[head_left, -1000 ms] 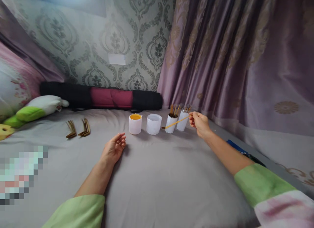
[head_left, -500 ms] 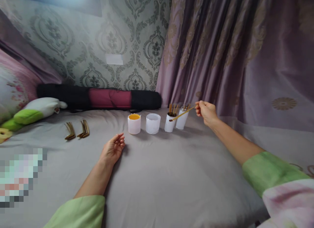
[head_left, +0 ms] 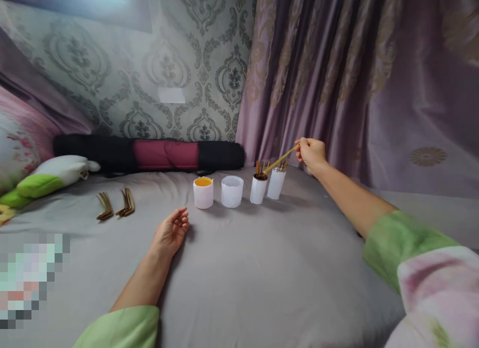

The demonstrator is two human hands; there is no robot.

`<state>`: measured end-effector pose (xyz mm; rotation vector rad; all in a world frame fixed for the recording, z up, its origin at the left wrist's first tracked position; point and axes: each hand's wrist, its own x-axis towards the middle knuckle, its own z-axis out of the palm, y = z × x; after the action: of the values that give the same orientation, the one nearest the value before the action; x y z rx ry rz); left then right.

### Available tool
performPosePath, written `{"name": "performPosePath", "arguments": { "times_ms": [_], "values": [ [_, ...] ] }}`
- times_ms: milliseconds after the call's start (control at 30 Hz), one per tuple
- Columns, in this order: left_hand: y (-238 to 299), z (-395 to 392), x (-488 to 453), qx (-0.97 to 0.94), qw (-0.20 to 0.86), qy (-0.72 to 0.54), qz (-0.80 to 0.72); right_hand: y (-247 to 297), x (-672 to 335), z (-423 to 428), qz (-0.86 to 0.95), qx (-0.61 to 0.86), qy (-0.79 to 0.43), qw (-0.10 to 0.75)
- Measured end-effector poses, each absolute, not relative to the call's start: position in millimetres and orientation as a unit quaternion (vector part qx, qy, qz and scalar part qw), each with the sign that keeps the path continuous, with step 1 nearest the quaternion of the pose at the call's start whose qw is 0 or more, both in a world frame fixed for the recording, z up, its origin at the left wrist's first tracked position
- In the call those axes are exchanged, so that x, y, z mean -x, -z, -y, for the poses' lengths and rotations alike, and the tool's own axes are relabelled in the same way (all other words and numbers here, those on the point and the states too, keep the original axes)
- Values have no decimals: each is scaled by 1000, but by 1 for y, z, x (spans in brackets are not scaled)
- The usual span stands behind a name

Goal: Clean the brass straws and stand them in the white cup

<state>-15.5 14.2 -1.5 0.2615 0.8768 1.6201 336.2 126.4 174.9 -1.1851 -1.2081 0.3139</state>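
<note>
My right hand [head_left: 311,152] pinches a long thin gold-coloured stick [head_left: 282,157] by its upper end. The stick slants down to the left, and its lower tip is at the mouth of a white cylindrical holder [head_left: 258,190] with several thin brown sticks standing in it. Just behind and to the right is a second white holder [head_left: 276,184], also with brown sticks. My left hand [head_left: 172,230] rests on the grey sheet [head_left: 269,278], loosely curled, with nothing in it. Nearest to it stands a white pot [head_left: 203,195] with a yellow-orange inside. Beside that is a whitish pot [head_left: 232,193].
Two small bundles of bent gold-brown pieces [head_left: 126,203] lie left of the pots. A black and maroon roll [head_left: 164,155] lies along the wall, with a green and white plush toy [head_left: 48,173] at its left. A purple curtain [head_left: 318,78] hangs behind the holders.
My right hand has risen slightly. The stick's lower tip has gone from in front of the nearer holder to its mouth. My left hand stays on the sheet.
</note>
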Motion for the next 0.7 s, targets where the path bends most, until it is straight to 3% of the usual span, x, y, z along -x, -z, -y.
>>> {"name": "performPosePath", "arguments": {
  "times_ms": [700],
  "values": [
    [-1, -14, 15, -114, 600, -695, -381, -179, -315, -160, 606, 565, -20, 560]
  ]
}}
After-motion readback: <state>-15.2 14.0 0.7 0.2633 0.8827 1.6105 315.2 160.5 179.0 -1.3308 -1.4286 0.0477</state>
